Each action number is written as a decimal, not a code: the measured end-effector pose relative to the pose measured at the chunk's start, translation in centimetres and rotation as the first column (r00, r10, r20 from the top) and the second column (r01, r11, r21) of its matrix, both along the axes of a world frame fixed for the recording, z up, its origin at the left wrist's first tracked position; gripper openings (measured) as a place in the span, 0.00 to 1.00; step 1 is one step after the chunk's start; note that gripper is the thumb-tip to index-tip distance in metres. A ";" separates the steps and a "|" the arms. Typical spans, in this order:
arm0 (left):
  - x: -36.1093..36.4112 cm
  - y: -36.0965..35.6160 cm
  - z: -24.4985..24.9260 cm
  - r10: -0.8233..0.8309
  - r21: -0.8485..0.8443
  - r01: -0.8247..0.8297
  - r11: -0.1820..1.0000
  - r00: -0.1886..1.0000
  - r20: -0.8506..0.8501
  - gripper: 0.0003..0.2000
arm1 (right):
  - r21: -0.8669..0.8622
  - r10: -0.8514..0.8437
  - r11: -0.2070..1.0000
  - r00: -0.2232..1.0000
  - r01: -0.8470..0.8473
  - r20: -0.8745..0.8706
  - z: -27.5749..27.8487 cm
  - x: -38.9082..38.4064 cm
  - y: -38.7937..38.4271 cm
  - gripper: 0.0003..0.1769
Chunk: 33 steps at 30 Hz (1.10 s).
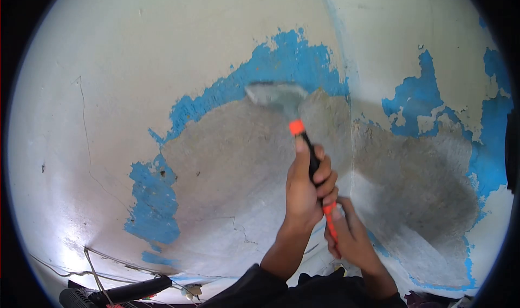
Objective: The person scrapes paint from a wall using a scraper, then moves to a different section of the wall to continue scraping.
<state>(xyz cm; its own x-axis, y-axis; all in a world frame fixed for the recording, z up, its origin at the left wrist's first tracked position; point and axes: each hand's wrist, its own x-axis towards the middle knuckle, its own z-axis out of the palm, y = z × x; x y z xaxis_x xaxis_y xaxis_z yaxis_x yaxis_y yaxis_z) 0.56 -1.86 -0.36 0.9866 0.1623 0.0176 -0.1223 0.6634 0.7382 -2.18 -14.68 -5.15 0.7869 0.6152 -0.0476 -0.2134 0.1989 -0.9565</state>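
Both hands hold a long-handled scraper [313,162] with a black and orange grip and a wide metal blade. My left hand [304,186] wraps around the upper handle, thumb pointing up along it. Lower down, my right hand [349,235] closes around the orange end of the handle. The blade [277,97], slightly blurred, is at the lower edge of a blue paint patch [287,59], where it borders bare grey plaster [233,145]. Whether the blade edge presses on the wall cannot be made out.
A wall corner runs vertically right of the scraper. On the right wall [390,37], more blue patches [417,97] surround bare grey plaster [417,183]. Cables [108,273] and a black object [130,289] lie at lower left. A dark object [512,151] stands at the right edge.
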 end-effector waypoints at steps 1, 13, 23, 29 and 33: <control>0.6 -0.1 0.8 0.006 0.025 -0.006 1.000 1.000 0.012 0.21 | 0.022 -0.005 1.000 1.000 0.005 -0.016 0.5 0.4 0.0 0.24; -0.1 -0.4 -1.6 -0.024 -0.002 0.024 1.000 0.998 -0.060 0.22 | -0.030 0.043 0.998 0.993 -0.047 -0.107 -1.2 -0.6 -0.9 0.25; -0.1 -0.6 -1.6 -0.047 -0.003 0.047 0.999 0.997 -0.068 0.21 | -0.011 0.064 0.998 0.996 -0.065 -0.064 -1.4 -0.2 -0.9 0.22; -0.1 -0.9 -2.0 -0.045 -0.025 0.044 0.999 0.997 -0.055 0.21 | 0.007 0.089 0.996 0.985 -0.089 -0.146 -1.5 -1.1 -1.9 0.23; 0.3 -0.7 -2.0 -0.058 -0.014 0.057 0.998 0.997 -0.055 0.21 | 0.006 0.077 0.997 0.991 -0.076 -0.106 -1.7 -0.3 -1.5 0.22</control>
